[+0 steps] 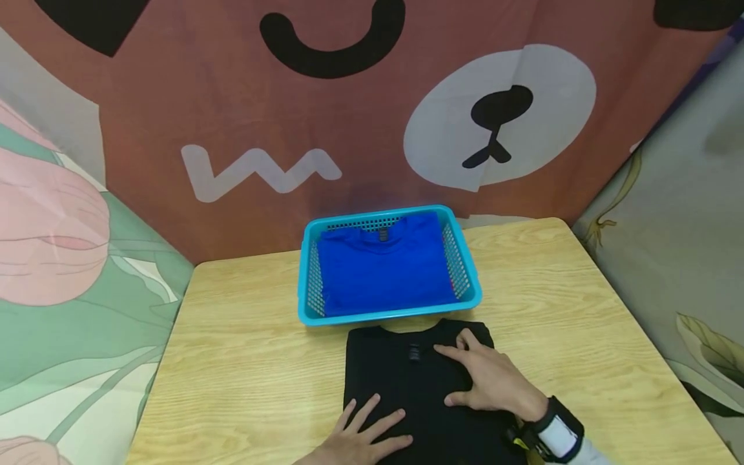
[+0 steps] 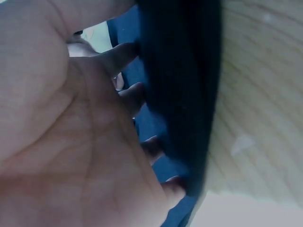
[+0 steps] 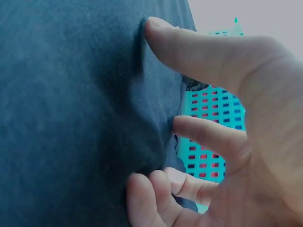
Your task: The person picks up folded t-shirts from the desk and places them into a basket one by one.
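A folded black T-shirt [image 1: 418, 387] lies on the table with its neckline toward the basket and a small label near the collar. My left hand [image 1: 366, 442] rests on its lower left part, fingers spread. On the upper right part, my right hand [image 1: 494, 378] touches the fabric with thumb and index finger stretched apart and the other fingers bent. The right wrist view shows those fingertips [image 3: 140, 189] against slightly wrinkled dark cloth [image 3: 71, 118]. In the left wrist view, the left fingertips press on the shirt [image 2: 177, 94] near its edge.
Just beyond the black shirt stands a light blue plastic basket [image 1: 389, 316] with a folded blue T-shirt [image 1: 386, 271] inside. Both are on a wooden table [image 1: 250, 349]. Patterned cloth [image 1: 261, 110] hangs behind the table and at both sides.
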A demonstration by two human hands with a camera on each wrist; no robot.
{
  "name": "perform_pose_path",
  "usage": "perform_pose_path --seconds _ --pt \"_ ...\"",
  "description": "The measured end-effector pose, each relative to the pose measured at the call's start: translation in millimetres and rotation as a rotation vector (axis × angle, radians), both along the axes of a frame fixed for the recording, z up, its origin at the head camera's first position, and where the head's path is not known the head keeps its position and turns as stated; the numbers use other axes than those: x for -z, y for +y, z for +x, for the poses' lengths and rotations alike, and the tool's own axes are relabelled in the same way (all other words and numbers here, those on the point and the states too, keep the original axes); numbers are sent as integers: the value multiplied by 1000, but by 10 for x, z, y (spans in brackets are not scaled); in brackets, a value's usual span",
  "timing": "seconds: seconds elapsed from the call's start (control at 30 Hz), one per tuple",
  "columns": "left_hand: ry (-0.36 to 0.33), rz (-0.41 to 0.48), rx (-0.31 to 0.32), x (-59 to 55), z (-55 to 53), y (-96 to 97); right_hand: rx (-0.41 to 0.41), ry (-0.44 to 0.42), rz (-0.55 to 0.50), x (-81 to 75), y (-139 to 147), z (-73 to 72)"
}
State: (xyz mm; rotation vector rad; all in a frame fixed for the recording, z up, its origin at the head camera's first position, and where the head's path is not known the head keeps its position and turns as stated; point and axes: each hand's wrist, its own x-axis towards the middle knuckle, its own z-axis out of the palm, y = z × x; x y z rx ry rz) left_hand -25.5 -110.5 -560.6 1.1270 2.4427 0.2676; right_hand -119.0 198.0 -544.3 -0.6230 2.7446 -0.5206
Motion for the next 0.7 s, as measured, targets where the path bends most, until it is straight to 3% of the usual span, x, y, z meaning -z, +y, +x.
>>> perform_pose_path --seconds 0.2,0.4,0.6,0.7 --pt "-117 -6 -46 -44 3 -82 -39 10 -14 4 -117 -5" --pt "-158 7 -78 -111 -24 -175 -63 -3 -66 -2 -209 -23" --pt "-133 77 -98 -287 -163 -292 10 -3 -334 25 -113 -38" --pt "-144 147 -189 -354 -229 -375 77 61 -431 46 -24 -56"
